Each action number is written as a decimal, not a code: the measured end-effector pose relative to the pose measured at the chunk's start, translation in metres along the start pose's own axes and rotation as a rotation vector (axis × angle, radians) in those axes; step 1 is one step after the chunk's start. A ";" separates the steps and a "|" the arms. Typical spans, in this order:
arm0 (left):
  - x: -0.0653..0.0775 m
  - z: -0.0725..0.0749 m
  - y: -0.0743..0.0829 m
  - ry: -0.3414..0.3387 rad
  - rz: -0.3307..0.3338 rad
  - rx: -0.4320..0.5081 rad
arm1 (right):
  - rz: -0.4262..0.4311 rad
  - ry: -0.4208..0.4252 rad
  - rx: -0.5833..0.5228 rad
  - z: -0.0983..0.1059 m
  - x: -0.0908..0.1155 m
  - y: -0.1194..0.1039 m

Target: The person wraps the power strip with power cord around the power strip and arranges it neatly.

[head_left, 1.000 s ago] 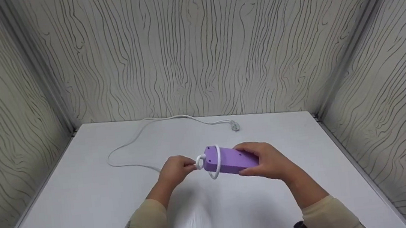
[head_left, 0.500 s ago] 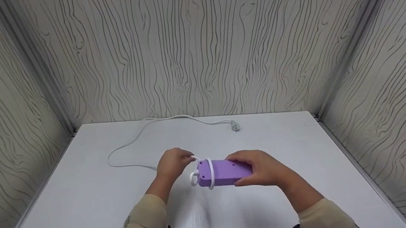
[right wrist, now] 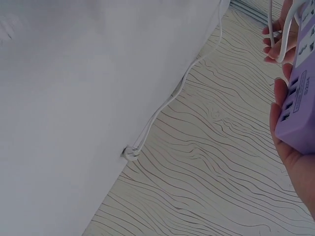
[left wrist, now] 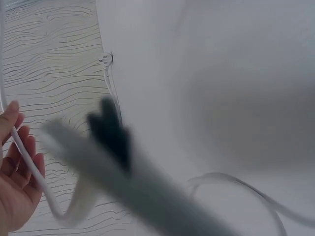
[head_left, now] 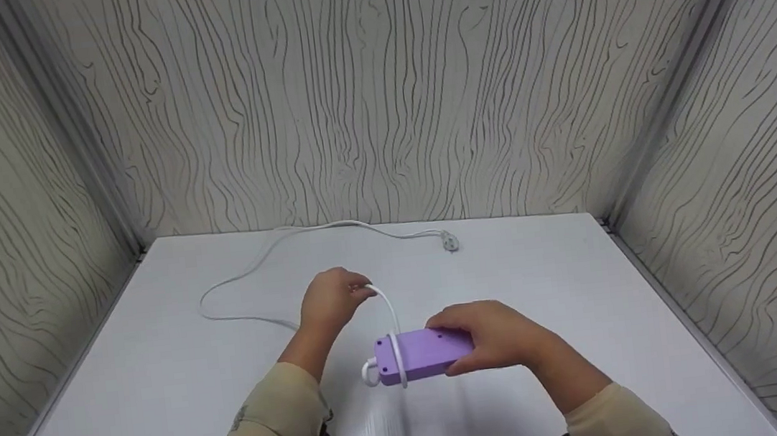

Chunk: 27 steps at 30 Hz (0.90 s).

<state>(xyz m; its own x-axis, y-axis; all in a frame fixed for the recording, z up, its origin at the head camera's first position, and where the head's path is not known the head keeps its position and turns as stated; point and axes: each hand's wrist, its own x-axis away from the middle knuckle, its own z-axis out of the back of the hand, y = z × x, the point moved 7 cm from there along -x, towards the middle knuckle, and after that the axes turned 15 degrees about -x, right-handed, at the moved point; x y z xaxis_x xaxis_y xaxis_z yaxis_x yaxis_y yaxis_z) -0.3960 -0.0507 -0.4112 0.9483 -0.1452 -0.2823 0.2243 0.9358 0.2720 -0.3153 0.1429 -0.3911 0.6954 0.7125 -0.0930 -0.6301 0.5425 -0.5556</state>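
Observation:
A purple power strip (head_left: 424, 353) is held above the table by my right hand (head_left: 495, 337), its thumb and fingers round the right end. In the right wrist view the socket side of the power strip (right wrist: 301, 93) shows, with outlets and small USB-like ports. The white power cord (head_left: 393, 318) leaves the strip's left end in a small loop and passes across its body. Up and to the left of the strip, my left hand (head_left: 332, 297) pinches the cord between thumb and fingers. In the left wrist view the cord (left wrist: 30, 164) runs across the left hand's palm side.
The rest of the cord (head_left: 243, 275) curves over the white table (head_left: 530, 261) to the left and along the back edge. Its plug (head_left: 449, 241) lies near the back wall (head_left: 362, 105). Wood-patterned panels enclose the table on the left, back and right.
The right hand and power strip have moved down and slightly left. My left hand has risen with the cord, so a longer stretch now arches between it and the strip. The plug stays put.

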 end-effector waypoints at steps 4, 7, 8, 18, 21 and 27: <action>0.001 0.008 0.008 0.035 -0.019 0.003 | -0.015 -0.005 0.018 -0.005 -0.002 0.001; 0.001 0.011 0.010 0.054 -0.017 0.008 | -0.053 -0.003 0.016 -0.008 -0.004 0.005; 0.001 0.013 0.011 0.060 -0.013 0.009 | -0.068 0.001 0.019 -0.008 -0.005 0.006; 0.005 0.022 0.018 0.102 0.001 0.062 | -0.231 0.079 0.045 -0.008 -0.008 0.019; 0.008 0.019 0.022 0.079 0.009 0.107 | -0.291 0.100 0.044 -0.008 -0.009 0.023; 0.014 0.008 0.026 -0.027 0.064 0.274 | -0.388 0.161 0.073 -0.005 -0.010 0.034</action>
<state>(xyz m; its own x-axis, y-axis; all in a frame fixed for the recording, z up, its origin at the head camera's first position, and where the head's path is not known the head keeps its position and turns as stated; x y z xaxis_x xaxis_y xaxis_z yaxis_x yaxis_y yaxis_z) -0.3746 -0.0307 -0.4004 0.9673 -0.1012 -0.2327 0.2130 0.8223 0.5277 -0.3413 0.1520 -0.4131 0.9274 0.3736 -0.0193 -0.3295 0.7913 -0.5151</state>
